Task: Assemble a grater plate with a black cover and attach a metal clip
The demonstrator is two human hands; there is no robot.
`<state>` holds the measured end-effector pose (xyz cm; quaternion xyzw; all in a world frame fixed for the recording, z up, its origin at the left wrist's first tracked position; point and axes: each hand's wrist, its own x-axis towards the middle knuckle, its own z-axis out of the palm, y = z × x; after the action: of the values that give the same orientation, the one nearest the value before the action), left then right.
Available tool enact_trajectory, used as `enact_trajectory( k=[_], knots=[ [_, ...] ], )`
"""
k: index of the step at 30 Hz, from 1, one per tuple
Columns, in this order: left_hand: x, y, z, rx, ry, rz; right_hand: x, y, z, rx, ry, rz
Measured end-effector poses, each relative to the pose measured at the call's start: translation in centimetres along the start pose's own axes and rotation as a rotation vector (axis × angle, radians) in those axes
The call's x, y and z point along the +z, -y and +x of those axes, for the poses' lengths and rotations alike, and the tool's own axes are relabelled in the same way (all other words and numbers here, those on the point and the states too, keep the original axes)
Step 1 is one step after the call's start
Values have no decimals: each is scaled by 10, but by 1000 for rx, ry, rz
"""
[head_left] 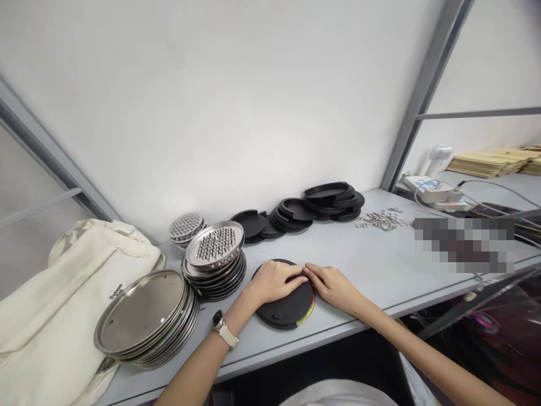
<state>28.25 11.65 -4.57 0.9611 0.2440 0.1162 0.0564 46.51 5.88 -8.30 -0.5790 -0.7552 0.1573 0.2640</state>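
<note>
A black round disc (pixel 285 308) lies flat on the grey table (pixel 380 270) in front of me, with a coloured strip along its right edge. My left hand (pixel 274 280) rests on top of the disc, fingers curled toward its right rim. My right hand (pixel 333 286) is at the disc's right edge, fingertips pinched together where they meet my left fingertips. What they pinch is too small to make out. A watch with a pale strap sits on my left wrist.
Stacks of perforated steel discs (pixel 215 254) and plain steel plates (pixel 147 316) stand to the left. A cream cloth bag (pixel 54 304) lies far left. Black discs (pixel 321 203) line the wall. Small metal rings (pixel 380 220) lie at right, with devices (pixel 435 192) beyond.
</note>
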Motion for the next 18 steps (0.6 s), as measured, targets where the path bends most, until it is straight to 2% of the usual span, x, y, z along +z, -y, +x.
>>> enact_trajectory(
  k=[18],
  knots=[
    [1,0,3,-20,-11,-32,-1,-4,5,-44,49,-128]
  ],
)
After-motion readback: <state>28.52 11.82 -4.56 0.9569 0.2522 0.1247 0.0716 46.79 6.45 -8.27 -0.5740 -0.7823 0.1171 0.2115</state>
